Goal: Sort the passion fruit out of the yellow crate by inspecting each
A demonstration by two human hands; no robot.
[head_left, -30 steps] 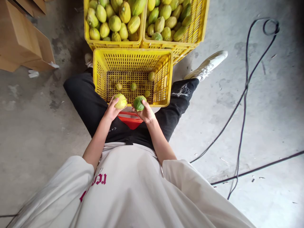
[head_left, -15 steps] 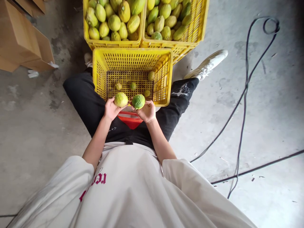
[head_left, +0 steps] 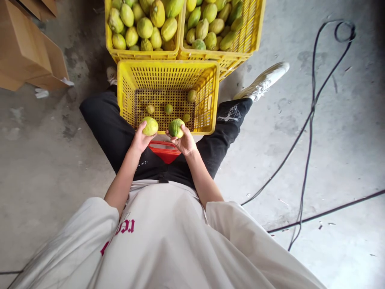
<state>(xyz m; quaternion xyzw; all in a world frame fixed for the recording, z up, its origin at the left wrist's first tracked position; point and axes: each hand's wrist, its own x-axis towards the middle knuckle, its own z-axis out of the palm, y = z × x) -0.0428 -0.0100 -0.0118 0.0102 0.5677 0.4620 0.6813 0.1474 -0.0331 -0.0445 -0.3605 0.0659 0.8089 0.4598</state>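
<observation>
My left hand (head_left: 142, 137) is closed around the lower left side of a smooth yellow-green fruit (head_left: 150, 126). In my right hand (head_left: 184, 141) sits a rounder, darker green fruit (head_left: 176, 128) with a ribbed skin, the thumb over its right side. Both fruits are held apart from each other over the near rim of a yellow plastic crate (head_left: 168, 63). On the crate's slotted floor lie several small fruits, among them a green one (head_left: 169, 108) and a brownish-yellow one (head_left: 191, 96). Their exact kind is unclear.
Two yellow crates, left (head_left: 141, 54) and right (head_left: 254, 28), stand beyond, heaped with yellow-green fruit. A red plastic seat or stool (head_left: 166, 154) shows between my legs. Cardboard boxes (head_left: 28, 48) stand at left. A black cable (head_left: 309, 116) loops over the concrete floor at right.
My hands have drawn slightly apart. The left fruit has shifted left, and the ribbed one has turned in my right hand, whose thumb now lies over it.
</observation>
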